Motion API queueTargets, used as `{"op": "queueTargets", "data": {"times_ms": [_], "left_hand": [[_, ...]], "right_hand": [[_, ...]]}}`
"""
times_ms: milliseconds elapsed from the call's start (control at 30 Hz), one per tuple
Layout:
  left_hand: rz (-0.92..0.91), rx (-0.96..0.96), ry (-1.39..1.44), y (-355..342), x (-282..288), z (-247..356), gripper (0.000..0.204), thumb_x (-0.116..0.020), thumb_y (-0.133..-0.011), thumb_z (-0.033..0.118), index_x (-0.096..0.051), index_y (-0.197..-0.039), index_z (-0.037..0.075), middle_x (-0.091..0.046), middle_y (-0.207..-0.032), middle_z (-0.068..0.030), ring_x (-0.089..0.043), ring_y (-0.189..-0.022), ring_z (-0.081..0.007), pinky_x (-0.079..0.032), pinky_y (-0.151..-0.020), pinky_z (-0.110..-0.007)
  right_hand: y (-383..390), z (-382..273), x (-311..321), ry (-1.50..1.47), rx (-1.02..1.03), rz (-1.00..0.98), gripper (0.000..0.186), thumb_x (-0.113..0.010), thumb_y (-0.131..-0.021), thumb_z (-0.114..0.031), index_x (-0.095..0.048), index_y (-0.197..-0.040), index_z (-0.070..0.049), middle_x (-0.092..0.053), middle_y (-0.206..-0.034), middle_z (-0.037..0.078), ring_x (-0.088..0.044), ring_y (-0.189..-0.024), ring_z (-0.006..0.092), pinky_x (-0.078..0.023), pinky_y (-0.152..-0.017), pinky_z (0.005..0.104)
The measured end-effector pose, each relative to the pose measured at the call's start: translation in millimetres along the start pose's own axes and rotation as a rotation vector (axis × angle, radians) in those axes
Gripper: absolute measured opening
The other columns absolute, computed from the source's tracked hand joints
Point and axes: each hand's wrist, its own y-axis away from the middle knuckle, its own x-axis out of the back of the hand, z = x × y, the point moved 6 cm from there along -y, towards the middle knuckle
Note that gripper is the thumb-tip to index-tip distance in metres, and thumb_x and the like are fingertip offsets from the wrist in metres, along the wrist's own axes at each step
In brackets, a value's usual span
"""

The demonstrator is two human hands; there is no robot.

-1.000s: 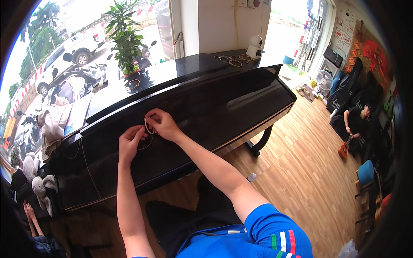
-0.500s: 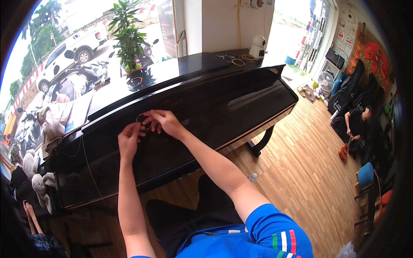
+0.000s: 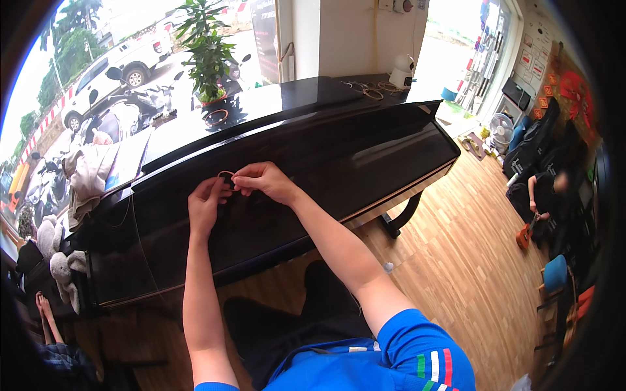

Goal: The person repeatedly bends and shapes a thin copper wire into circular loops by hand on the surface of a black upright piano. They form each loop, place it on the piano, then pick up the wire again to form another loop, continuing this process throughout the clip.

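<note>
At the near left edge, another person's hands [image 3: 44, 305] lie together above a dark checked sleeve [image 3: 57, 355]. Just beyond them, a grey plush toy [image 3: 62, 268] slumps against the left end of a long, glossy black piano [image 3: 313, 153], whose lid is down. Farther off on that side, a crumpled beige cloth [image 3: 86, 177] hangs over the far edge, and through the window behind it show motorbikes [image 3: 134, 104] and a white pickup [image 3: 107, 81].

Left of the middle, a leafy potted plant [image 3: 207, 62] stands on the far top of the piano, with a thin ring [image 3: 216, 117] just on the near side of its pot. Nearer, over the black lid, the person's left hand [image 3: 205, 201] pinches a slim, pinkish loop [image 3: 226, 172] between thumb and fingertips. The loop arches across the small gap to the right hand [image 3: 268, 184], which pinches its other side, the remaining fingers curled in; its lower part is too fine to follow.

Toward the far right end of the piano top, loose coiled cords [image 3: 372, 92] lie beside a white device [image 3: 400, 73]. Past it, a fan [image 3: 500, 128] stands on the wooden floor [image 3: 450, 228]. At the far right, a seated person in black [image 3: 549, 195] holds a small orange guitar [image 3: 523, 236]; nearer stands a blue-backed chair [image 3: 555, 272].
</note>
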Motion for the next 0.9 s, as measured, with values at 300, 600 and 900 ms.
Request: {"op": "queueTargets", "data": {"times_ms": [300,600,900], "left_hand": [[-0.020,0.007,0.001,-0.3,2.9,-4.5,0.026,-0.063,-0.099,0.021,-0.067,-0.113,-0.001,-0.073,-0.094,-0.0089,-0.070,-0.082,-0.0155,-0.051,-0.071,-0.026],[0.064,0.007,-0.017,1.7,8.5,-0.7,0.025,-0.063,-0.100,0.019,-0.067,-0.113,-0.001,-0.071,-0.090,-0.0091,-0.070,-0.081,-0.0163,-0.051,-0.070,-0.027],[0.031,0.000,-0.004,-0.2,5.7,-1.8,0.025,-0.063,-0.099,0.019,-0.067,-0.112,-0.002,-0.072,-0.090,-0.0095,-0.069,-0.078,-0.0161,-0.051,-0.070,-0.027]], "right_hand": [[0.5,-2.3,-3.7,-0.075,0.007,-0.037,0.027,-0.067,-0.097,-0.025,-0.072,-0.109,-0.001,-0.072,-0.091,0.006,-0.066,-0.079,0.0120,-0.054,-0.075,0.0266],[-1.1,-0.4,-3.8,-0.265,-0.047,-0.042,0.035,-0.061,-0.101,-0.027,-0.066,-0.119,0.002,-0.071,-0.098,0.009,-0.067,-0.088,0.0147,-0.056,-0.081,0.0304],[-2.0,8.5,-0.9,-0.277,-0.042,-0.075,0.037,-0.057,-0.103,-0.028,-0.065,-0.121,0.003,-0.070,-0.104,0.011,-0.068,-0.096,0.0172,-0.056,-0.090,0.0346]]}}
